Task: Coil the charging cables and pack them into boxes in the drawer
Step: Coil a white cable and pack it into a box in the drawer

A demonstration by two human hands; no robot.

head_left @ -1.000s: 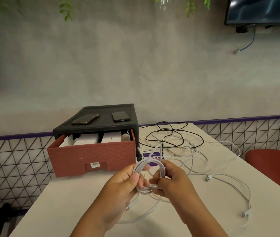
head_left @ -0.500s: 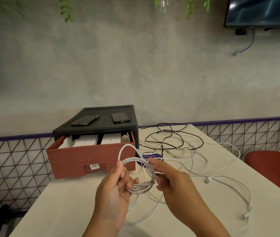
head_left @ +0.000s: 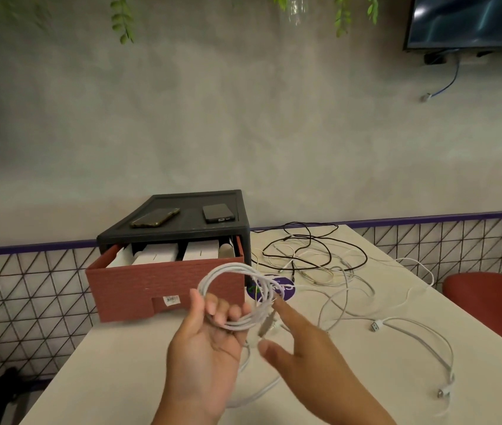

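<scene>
My left hand [head_left: 205,342] holds a coiled white cable [head_left: 234,297], its fingers curled through the loops above the table. My right hand [head_left: 298,348] is just right of the coil with forefinger and thumb stretched out; the cable's plug end [head_left: 266,325] hangs between them, and no grip on it shows. Behind the coil a brick-red drawer [head_left: 139,286] stands pulled out of its black cabinet [head_left: 182,228], with white boxes [head_left: 159,254] inside. Loose white cables [head_left: 409,329] and black cables [head_left: 311,250] lie on the white table [head_left: 121,363].
Two phones [head_left: 155,217] lie on top of the cabinet. A purple round sticker [head_left: 286,291] shows on the table beside the drawer. A red chair [head_left: 488,305] stands at the right edge of the table. A grey wall and a black wire grid run behind.
My left hand has lifted the coil up and left toward the drawer. My right hand has let go of the loops and opened its fingers beside the plug end.
</scene>
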